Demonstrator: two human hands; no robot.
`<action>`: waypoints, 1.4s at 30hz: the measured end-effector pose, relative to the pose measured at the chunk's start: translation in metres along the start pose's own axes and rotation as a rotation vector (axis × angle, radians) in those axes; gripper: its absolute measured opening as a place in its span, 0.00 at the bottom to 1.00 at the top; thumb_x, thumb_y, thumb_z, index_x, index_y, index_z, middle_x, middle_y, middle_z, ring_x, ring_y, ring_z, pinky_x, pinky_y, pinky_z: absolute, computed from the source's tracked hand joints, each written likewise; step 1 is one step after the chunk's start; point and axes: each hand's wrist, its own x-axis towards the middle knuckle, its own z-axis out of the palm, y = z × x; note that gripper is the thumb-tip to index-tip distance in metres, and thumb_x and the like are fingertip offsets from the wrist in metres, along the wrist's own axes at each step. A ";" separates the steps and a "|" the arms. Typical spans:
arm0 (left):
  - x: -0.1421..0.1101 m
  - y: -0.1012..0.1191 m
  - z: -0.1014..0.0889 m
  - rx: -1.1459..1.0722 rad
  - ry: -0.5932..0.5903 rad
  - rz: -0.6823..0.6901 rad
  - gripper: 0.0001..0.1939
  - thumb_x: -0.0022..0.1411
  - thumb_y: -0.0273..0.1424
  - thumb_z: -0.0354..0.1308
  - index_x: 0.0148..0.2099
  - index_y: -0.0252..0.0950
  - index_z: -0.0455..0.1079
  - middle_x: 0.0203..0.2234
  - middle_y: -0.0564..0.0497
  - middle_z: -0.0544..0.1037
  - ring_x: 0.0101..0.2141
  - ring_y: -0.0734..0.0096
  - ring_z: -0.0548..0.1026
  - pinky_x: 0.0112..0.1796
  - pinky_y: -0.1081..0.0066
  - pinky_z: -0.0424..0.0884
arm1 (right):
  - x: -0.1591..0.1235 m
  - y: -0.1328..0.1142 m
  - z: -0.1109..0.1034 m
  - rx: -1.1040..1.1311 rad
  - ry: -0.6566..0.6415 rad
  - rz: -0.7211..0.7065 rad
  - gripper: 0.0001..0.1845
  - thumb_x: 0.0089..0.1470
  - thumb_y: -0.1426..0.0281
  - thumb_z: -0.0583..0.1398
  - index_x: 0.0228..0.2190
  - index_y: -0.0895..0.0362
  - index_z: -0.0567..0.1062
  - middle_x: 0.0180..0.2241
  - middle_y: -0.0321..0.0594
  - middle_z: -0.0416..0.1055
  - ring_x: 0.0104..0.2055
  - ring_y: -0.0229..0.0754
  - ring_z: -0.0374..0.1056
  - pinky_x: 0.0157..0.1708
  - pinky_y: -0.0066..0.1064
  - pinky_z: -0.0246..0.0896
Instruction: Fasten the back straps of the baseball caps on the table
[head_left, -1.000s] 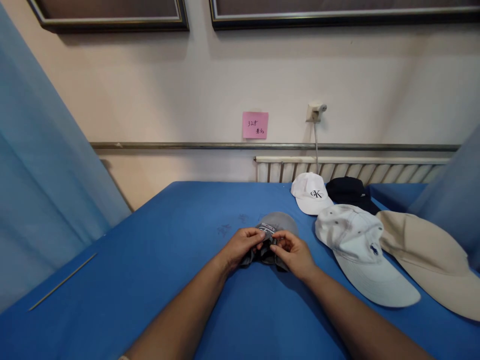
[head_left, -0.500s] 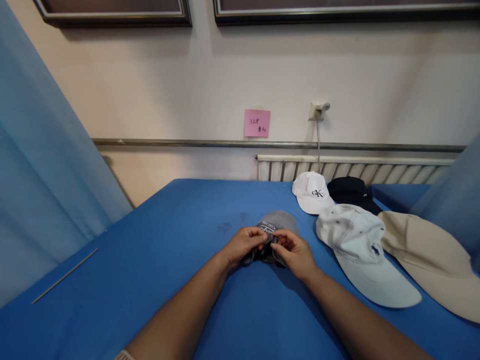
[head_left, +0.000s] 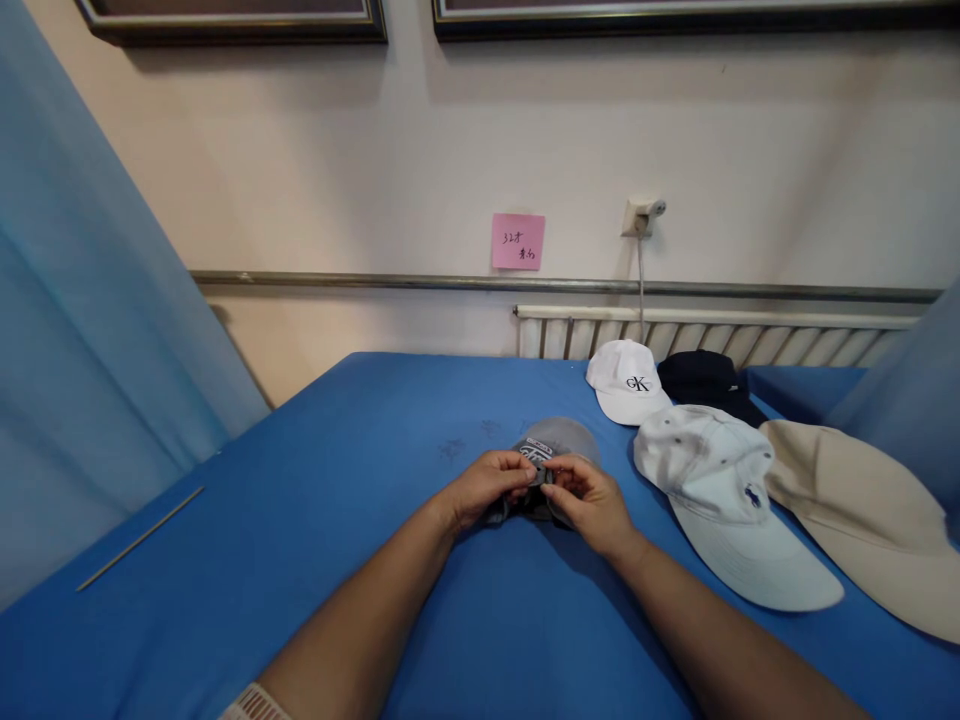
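Left of the pale blue cap (head_left: pixel 712 470), the grey cap (head_left: pixel 566 434) has its dark strap (head_left: pixel 538 475) pinched by the left hand (head_left: pixel 491 486) and right hand (head_left: pixel 594 502), seemingly mid-work, though whether its ends are joined cannot be told.

Radiator (head_left: pixel 697 338), wall socket (head_left: pixel 639 218) and blue curtain (head_left: pixel 90 330) show somewhere indoors, exact kind unclear

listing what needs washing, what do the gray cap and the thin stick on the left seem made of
Gray cap: probably matte cloth; its surface looks dull, with no glare. Thin stick: perhaps wood or bamboo with a dull finish, judging by its tan colour and straight, slender shape; too small to be sure.
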 end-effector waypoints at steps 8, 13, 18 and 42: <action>-0.002 -0.002 -0.001 0.031 -0.016 -0.004 0.15 0.53 0.41 0.64 0.31 0.33 0.69 0.17 0.58 0.65 0.17 0.81 0.61 0.20 0.77 0.53 | -0.001 -0.005 0.000 0.027 -0.084 0.008 0.11 0.49 0.68 0.65 0.38 0.51 0.79 0.30 0.35 0.66 0.27 0.36 0.63 0.27 0.29 0.60; -0.001 -0.002 0.001 0.055 0.003 -0.014 0.16 0.53 0.42 0.64 0.32 0.33 0.69 0.19 0.56 0.68 0.18 0.81 0.62 0.20 0.78 0.54 | -0.001 -0.004 0.000 0.020 -0.087 0.023 0.11 0.49 0.68 0.65 0.38 0.52 0.78 0.30 0.35 0.66 0.27 0.36 0.63 0.27 0.28 0.59; 0.000 -0.003 0.006 0.043 0.049 0.027 0.18 0.52 0.43 0.65 0.34 0.32 0.69 0.20 0.56 0.68 0.19 0.81 0.63 0.21 0.77 0.55 | 0.000 -0.002 0.000 0.033 -0.050 0.062 0.11 0.48 0.67 0.65 0.37 0.53 0.77 0.29 0.34 0.67 0.27 0.36 0.63 0.27 0.28 0.59; 0.004 -0.005 0.014 0.272 0.133 0.316 0.16 0.49 0.31 0.68 0.41 0.33 0.72 0.32 0.51 0.74 0.34 0.72 0.71 0.38 0.70 0.66 | -0.001 -0.004 0.002 0.298 -0.082 0.192 0.17 0.46 0.63 0.67 0.36 0.53 0.67 0.24 0.31 0.70 0.26 0.36 0.66 0.26 0.27 0.60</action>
